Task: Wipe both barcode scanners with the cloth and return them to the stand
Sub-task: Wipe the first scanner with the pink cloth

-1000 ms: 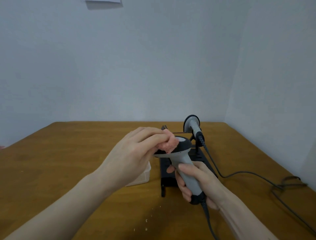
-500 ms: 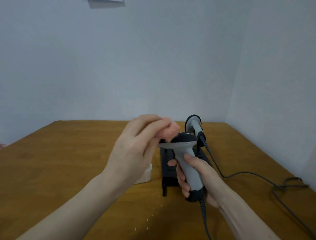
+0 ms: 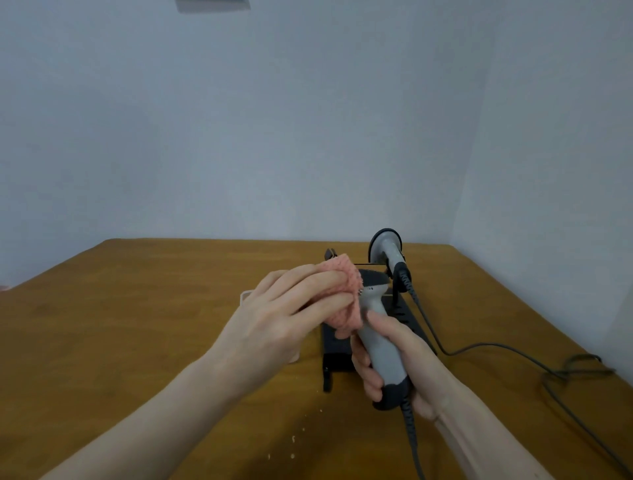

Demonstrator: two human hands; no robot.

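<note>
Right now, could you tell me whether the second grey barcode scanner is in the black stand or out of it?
In: the second grey barcode scanner sits in the black stand, untouched.

head cam | faces forward-down | close over table (image 3: 137,325) | toward wall corner (image 3: 479,137)

A brown wooden table (image 3: 137,325) fills the lower view, pushed into a corner. Plain pale grey-blue walls (image 3: 274,137) rise behind it and on the right, meeting at a vertical seam. A paper sheet (image 3: 212,4) hangs at the top edge; the light is soft and even.
</note>
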